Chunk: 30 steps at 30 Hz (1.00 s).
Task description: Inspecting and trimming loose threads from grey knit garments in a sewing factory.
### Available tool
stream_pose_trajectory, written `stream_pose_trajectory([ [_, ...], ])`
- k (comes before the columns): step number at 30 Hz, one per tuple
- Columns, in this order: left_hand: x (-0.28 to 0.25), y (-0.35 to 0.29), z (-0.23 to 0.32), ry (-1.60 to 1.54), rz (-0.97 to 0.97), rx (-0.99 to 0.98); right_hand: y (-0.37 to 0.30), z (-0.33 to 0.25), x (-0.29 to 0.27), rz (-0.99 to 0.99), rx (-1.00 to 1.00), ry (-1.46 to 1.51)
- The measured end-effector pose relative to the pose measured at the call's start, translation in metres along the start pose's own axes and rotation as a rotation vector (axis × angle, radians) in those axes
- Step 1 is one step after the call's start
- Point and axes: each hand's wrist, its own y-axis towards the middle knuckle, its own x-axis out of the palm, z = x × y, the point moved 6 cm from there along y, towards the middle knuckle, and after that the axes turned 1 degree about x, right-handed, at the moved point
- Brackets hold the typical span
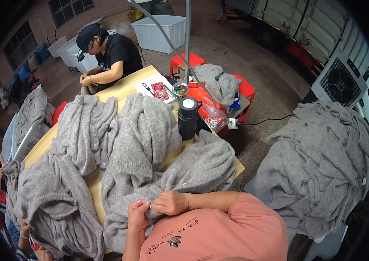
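A grey knitted sweater (134,195) lies bunched at the near edge of the table, against my body. My left hand (138,214) is closed on its knit, thumb and forefinger pressed together. Close beside it, my right hand (170,202) is curled with its fingertips toward the left hand, also gripping the knit. Whether something small sits between the fingertips is too fine to tell. More of the grey knitwear (202,163) spreads beyond my right forearm.
Grey sweaters (58,187) cover much of the wooden table (95,191). A black flask (188,119) stands at its right side. A large grey knit pile (319,165) is at my right. Opposite sits a co-worker (115,54); more people's hands show at the left. Red stools (186,60) stand beyond.
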Motion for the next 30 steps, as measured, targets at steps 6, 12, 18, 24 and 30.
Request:
stream_pose_trajectory([
  [6,-0.013,-0.001,-0.011,0.014,0.023,0.008,0.003,-0.004,0.002,-0.097,-0.015,0.042],
  [12,0.007,-0.003,0.005,-0.029,-0.026,0.038,0.009,-0.001,-0.011,0.028,-0.063,0.0],
  [18,0.014,-0.007,0.011,-0.138,-0.127,0.019,0.004,0.008,-0.014,0.038,0.076,0.098],
  [24,0.013,-0.014,0.011,-0.123,-0.211,0.012,0.006,0.008,-0.017,0.023,0.09,0.175],
  [30,0.015,-0.015,0.014,-0.175,-0.148,-0.011,0.005,0.011,-0.021,0.055,0.141,0.198],
])
